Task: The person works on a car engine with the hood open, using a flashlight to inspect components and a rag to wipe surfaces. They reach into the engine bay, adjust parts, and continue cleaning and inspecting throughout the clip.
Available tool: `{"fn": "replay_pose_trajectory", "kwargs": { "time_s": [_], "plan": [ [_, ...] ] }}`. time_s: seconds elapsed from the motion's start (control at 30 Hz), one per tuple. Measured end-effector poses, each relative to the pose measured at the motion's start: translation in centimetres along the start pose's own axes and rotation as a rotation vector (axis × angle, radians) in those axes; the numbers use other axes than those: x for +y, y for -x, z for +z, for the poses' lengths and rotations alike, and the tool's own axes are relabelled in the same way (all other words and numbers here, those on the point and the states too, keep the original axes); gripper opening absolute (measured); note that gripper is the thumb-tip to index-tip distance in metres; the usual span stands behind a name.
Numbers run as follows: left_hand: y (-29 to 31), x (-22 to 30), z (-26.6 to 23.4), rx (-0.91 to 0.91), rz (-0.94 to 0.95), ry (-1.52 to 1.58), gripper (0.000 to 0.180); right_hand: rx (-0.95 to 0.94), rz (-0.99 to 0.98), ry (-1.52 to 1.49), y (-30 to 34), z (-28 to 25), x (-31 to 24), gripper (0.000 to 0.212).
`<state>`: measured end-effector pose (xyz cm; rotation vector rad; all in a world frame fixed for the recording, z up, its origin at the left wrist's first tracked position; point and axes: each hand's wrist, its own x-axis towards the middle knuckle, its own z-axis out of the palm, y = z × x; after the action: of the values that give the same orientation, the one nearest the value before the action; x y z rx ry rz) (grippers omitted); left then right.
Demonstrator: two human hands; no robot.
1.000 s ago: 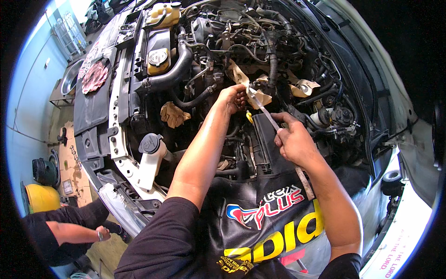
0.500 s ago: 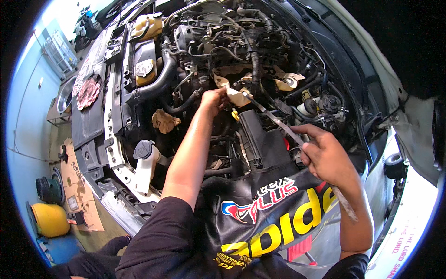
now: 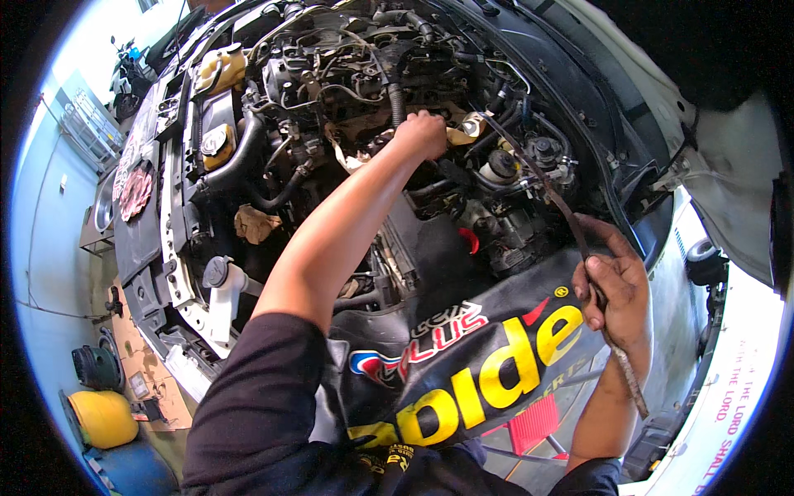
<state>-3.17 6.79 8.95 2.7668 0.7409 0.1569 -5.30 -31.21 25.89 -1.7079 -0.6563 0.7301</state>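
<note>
My left hand (image 3: 423, 136) reaches across the engine (image 3: 331, 74), its fingers curled down beside a ribbed black hose (image 3: 397, 103). Whatever they may be gripping is hidden beneath the hand. Crumpled tan paper (image 3: 466, 132) lies just right of it, and a torn tan piece (image 3: 349, 157) lies to its lower left. On the right, my right hand (image 3: 612, 281) is closed around a long, narrow flat strip (image 3: 552, 188). The strip's far end rises toward the back of the engine bay, and its rough, pale near end hangs past my wrist.
A black fender cover (image 3: 463, 347) with coloured lettering drapes over the near edge. A washer-fluid neck with a dark cap (image 3: 218, 273) and a wad of brown paper (image 3: 256, 224) are at left. The raised hood (image 3: 711, 174) borders the right. On the floor sits a yellow container (image 3: 101, 419).
My left hand has moved right and farther in, away from the torn tan paper. My right hand has drawn back to the right with the strip, whose far end has swung away from that paper.
</note>
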Motion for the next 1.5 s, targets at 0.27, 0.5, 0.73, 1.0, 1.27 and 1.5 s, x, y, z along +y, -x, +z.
{"fn": "replay_pose_trajectory", "kwargs": {
  "time_s": [0.27,0.5,0.73,1.0,1.27,1.5],
  "plan": [
    [-9.2,-0.4,6.7,-0.237,-0.336,-0.032,0.066,0.031,0.066,-0.079,1.6,-2.5,1.7,0.048],
    [-12.1,-3.9,8.5,-0.302,-0.169,-0.013,0.059,0.073,0.050,-0.120,0.4,-3.4,3.7,0.054],
    [-6.3,-4.7,0.9,-0.143,-0.024,0.768,0.057,0.072,0.020,-0.134,0.8,-3.5,4.0,0.048],
    [11.3,2.8,-2.6,0.144,0.329,0.210,0.062,-0.003,-0.084,0.336,-6.7,-4.1,4.4,0.057],
    [15.1,3.5,-0.1,0.202,0.119,0.084,0.063,-0.045,-0.266,0.723,-15.8,-1.6,3.3,0.052],
    [14.7,1.2,2.1,0.344,0.156,0.242,0.067,-0.113,-0.301,0.758,-18.4,-0.9,4.4,0.052]
  ]
}}
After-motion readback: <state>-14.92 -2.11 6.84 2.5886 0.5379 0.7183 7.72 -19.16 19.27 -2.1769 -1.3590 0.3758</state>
